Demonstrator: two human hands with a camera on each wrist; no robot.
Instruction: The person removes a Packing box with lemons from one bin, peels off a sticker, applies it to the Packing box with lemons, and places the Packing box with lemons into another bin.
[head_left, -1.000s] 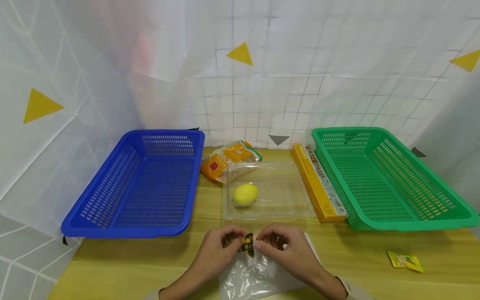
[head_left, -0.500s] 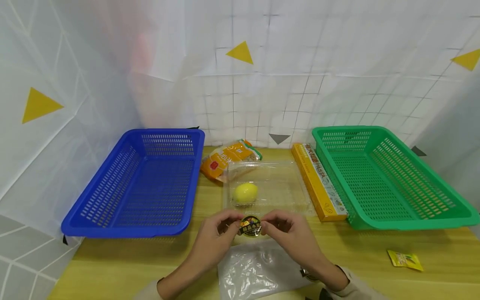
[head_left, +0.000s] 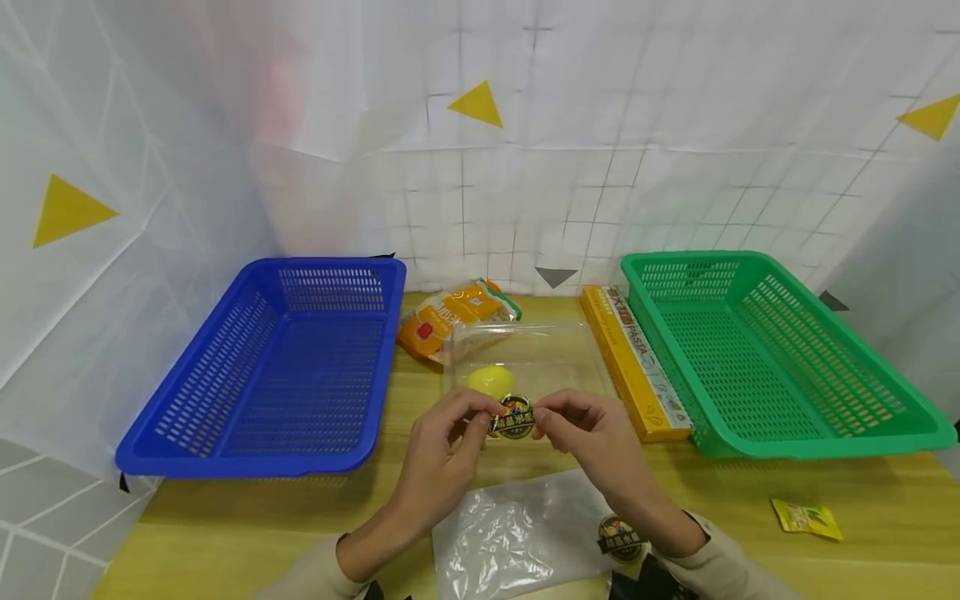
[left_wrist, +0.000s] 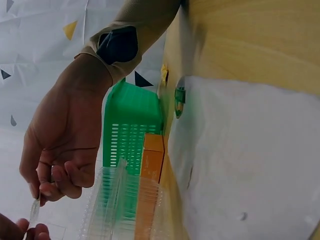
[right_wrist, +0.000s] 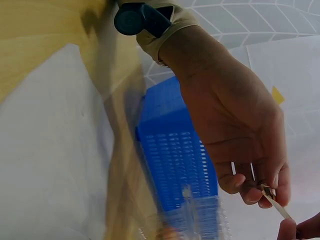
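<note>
Between my two hands a round black-and-gold sticker (head_left: 516, 422) with fruit and lettering is stretched flat. My left hand (head_left: 442, 450) pinches its left edge with thumb and forefinger, while my right hand (head_left: 600, 442) pinches the right edge. In the left wrist view the sticker (left_wrist: 34, 212) appears edge-on as a thin strip. Just behind it lies a clear plastic box (head_left: 551, 354) with a yellow lemon (head_left: 489, 380) at its left side, partly covered by my left fingers and the sticker. Below my hands a clear plastic bag (head_left: 517, 533) lies flat, with a similar sticker (head_left: 621, 539) at its right end.
A blue basket (head_left: 247, 465) stands at the left and a green basket (head_left: 825, 450) at the right. An orange snack bag (head_left: 450, 321) and a long pasta box (head_left: 633, 367) lie at the back. A small yellow packet (head_left: 806, 519) rests at the right.
Both hands have risen forward from over the plastic bag toward the clear box, carrying the sticker. The sticker has turned from folded or edge-on to facing me. The sticker on the bag has come into view.
</note>
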